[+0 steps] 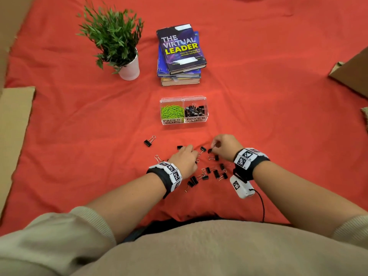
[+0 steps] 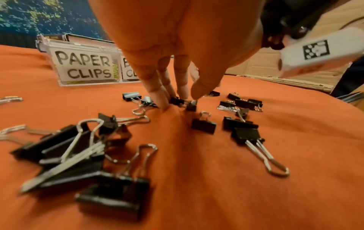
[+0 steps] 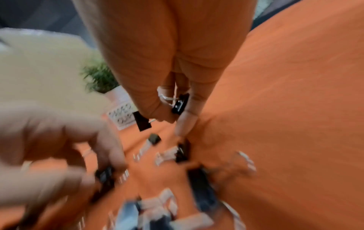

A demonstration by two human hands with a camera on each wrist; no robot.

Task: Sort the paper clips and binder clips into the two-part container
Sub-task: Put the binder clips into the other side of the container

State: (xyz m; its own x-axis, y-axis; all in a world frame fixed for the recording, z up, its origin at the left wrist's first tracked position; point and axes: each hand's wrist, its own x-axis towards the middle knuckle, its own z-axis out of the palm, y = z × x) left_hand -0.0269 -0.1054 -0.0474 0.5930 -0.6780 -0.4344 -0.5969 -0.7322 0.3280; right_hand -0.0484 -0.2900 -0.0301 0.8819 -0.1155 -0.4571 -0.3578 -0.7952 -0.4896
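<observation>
- Near the front edge of the red cloth (image 1: 258,96), both hands work among scattered black binder clips (image 1: 216,173); none of the green paper clips (image 1: 171,113) lie loose, all sit in the left half of the clear two-part container (image 1: 184,122), labelled "PAPER CLIPS".
- Right hand (image 1: 224,145): its grip is closed on clips. The right wrist view shows one small binder clip (image 3: 179,104) tucked between thumb and fingers, with a second black one (image 3: 142,121) poking out beside the thumb. How firmly the second is held I cannot tell.
- Left hand (image 1: 184,159): fingers (image 2: 163,95) point down onto the cloth, with the thumb opposite them, closing round a small binder clip (image 2: 177,101). It looks like a pinch being formed; the clip lies on the cloth, not lifted.
- The relation that matters: the container stands straight ahead of the hands, well apart from the pile, and its right half, marked "BINDER CLIPS" and already part filled with black clips (image 1: 194,110), lies on the right hand's side. My judgement is that the right hand, already loaded, is nearer to that half and better placed to drop first.
- Remaining clips lie mostly between the two wrists, wire handles pointing every way; one stray clip (image 1: 149,140) sits off to the left, nearer the left hand.
- A potted plant (image 1: 111,36) and a stack of books (image 1: 181,54) stand beyond the container, out of the way.
</observation>
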